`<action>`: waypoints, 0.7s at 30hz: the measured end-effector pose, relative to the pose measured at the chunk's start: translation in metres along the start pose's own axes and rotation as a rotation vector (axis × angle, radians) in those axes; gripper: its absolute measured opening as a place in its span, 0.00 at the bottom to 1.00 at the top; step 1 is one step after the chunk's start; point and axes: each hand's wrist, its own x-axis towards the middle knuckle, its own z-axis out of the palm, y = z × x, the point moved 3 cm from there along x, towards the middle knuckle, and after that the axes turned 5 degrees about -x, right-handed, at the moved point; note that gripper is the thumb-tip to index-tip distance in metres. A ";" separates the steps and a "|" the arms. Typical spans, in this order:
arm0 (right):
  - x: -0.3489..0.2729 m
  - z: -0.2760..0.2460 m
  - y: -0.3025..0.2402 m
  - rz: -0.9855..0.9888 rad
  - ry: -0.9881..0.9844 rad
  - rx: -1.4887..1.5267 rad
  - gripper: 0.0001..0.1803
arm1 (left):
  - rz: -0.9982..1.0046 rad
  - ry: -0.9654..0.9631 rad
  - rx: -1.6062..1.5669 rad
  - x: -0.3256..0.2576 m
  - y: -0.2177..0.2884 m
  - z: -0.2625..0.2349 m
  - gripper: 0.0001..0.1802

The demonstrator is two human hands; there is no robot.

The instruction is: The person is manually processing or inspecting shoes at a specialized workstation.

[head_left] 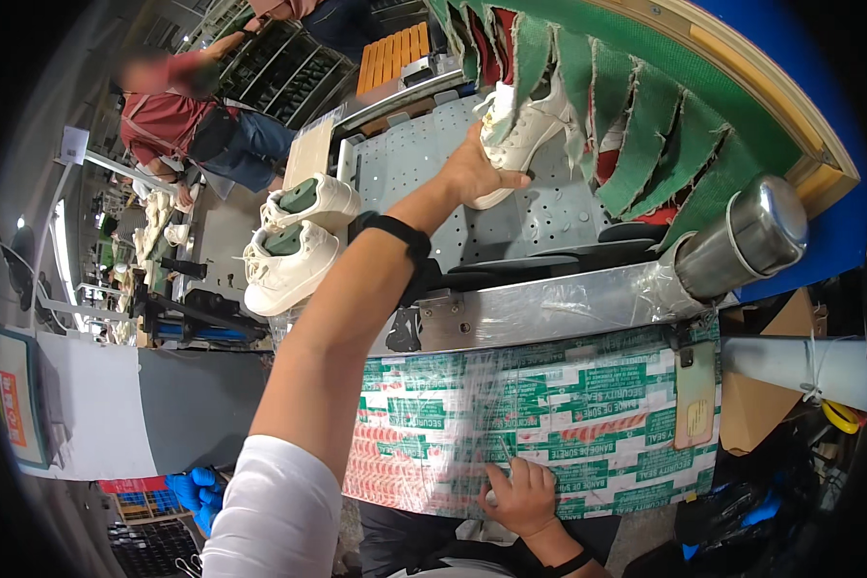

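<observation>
My left hand (469, 166) reaches far forward and grips a white lace-up sneaker (535, 123), with the thumb stretched along its near side. The sneaker is partly under the frayed green strips of a curtain (636, 116). Part of another white shoe seems to show beside it, behind my fingers. My right hand (522, 496) rests near the front edge of the tape-covered work surface (511, 414), its fingers curled. Whether it holds something small cannot be made out. Left of my forearm stand two white sneakers (294, 265) with green insoles.
A perforated grey conveyor (414, 154) runs under the curtain, with a metal rail (549, 306) along its near side. A steel cylinder (766, 226) stands at the right. A phone (696, 397) lies on the work surface. At the far left, a person in red (178, 111) stands.
</observation>
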 end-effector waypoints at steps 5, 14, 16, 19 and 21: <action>0.004 0.000 0.003 -0.010 0.031 0.001 0.22 | -0.270 -0.067 0.246 -0.004 0.052 -0.023 0.51; -0.004 0.001 0.002 -0.025 0.127 0.014 0.18 | -0.286 -0.037 0.188 -0.185 0.176 -0.114 0.49; -0.008 -0.003 0.003 -0.033 0.148 0.026 0.19 | -0.250 0.055 0.108 -0.259 0.200 -0.113 0.55; -0.014 0.001 0.002 -0.040 0.198 0.027 0.26 | -0.307 0.211 -0.081 -0.378 0.212 -0.088 0.61; -0.015 0.010 0.002 -0.051 0.212 -0.005 0.38 | -0.430 0.331 -0.114 -0.455 0.191 -0.062 0.61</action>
